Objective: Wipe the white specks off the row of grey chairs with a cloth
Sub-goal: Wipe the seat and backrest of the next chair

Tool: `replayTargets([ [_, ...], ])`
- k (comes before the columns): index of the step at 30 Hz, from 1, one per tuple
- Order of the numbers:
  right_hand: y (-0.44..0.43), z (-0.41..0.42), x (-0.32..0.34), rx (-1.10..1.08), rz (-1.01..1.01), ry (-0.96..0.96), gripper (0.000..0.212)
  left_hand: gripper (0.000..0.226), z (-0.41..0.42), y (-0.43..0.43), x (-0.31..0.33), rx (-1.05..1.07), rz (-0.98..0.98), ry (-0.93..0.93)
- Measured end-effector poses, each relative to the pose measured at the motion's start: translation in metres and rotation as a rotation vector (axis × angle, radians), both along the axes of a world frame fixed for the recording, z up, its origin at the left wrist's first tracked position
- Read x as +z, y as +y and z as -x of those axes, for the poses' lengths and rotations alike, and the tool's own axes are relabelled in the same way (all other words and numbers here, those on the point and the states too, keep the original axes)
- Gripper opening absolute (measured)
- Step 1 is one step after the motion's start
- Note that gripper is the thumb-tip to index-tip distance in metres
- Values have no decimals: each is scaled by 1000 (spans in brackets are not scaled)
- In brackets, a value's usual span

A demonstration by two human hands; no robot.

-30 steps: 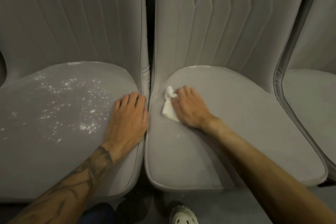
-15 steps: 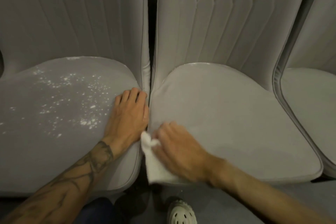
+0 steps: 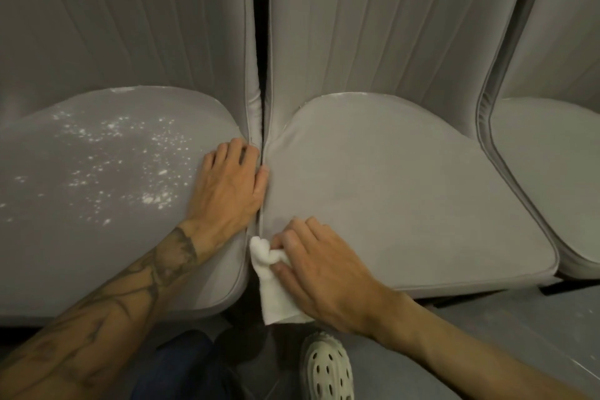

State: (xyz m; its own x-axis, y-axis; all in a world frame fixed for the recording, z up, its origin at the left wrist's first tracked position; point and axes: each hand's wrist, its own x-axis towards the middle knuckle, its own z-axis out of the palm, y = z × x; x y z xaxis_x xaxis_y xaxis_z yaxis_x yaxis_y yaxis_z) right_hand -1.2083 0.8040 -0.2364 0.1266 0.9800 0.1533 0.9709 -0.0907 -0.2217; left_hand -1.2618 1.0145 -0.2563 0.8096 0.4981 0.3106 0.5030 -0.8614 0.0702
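The left chair [image 3: 81, 237] fills the left of the frame, its seat strewn with white specks [image 3: 130, 156], thickest across the middle and thinner toward the rounded front rim. The left hand [image 3: 227, 191] lies flat at that seat's right edge, fingers straight and close together, thumb against the piping of the neighbouring seat. A narrow dark gap [image 3: 258, 42] runs up between the two backrests at centre frame. Just right of it, at the front left corner of the middle chair [image 3: 406, 188], the right hand [image 3: 324, 269] pinches the white cloth [image 3: 276, 289] between thumb and curled fingers. The cloth's bunched top touches the seat's edge and its loose end hangs over the rim. The rest of that seat is broad grey fabric with a faint pale trace along its back edge. The right chair [image 3: 552, 188] sits close beside at the frame's right edge. At bottom centre, a dark trouser leg [image 3: 181, 364] and a pale shoe [image 3: 326, 370] stand before the seats on the grey floor [image 3: 487, 328].
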Motion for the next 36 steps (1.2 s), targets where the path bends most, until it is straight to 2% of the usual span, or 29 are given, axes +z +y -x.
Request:
replayTargets([
  [4, -38, -19, 0, -190, -19, 0, 29, 28, 17, -21, -3, -23, -8, -53],
  [7, -50, -15, -1, -333, -66, -69, 25, 32, 25, -36, -3, -46, -5, -51],
  [12, -6, 31, -16, -204, -62, -95, 30, 30, 24, -39, -5, -83, 0, -40],
  [18, -52, 12, -17, -407, -113, -125, 27, 32, 25, -37, -11, -86, -61, -47],
  [22, -20, 43, -23, -325, -106, -109, 30, 32, 25, -34, -13, -89, -59, -65],
  [24, -34, 31, -20, -309, -81, -112, 30, 32, 25, -33, -16, -96, -75, -79],
  [28, -68, 11, -14, -504, -83, -139, 27, 33, 25, -33, -17, -102, -111, -78],
  [33, -26, 40, -21, -389, -96, -113, 31, 36, 24, -34, -16, -94, -106, -40],
  [36, -57, 11, -20, -388, -88, -94, 31, 36, 25, -33, -16, -119, -103, -61],
])
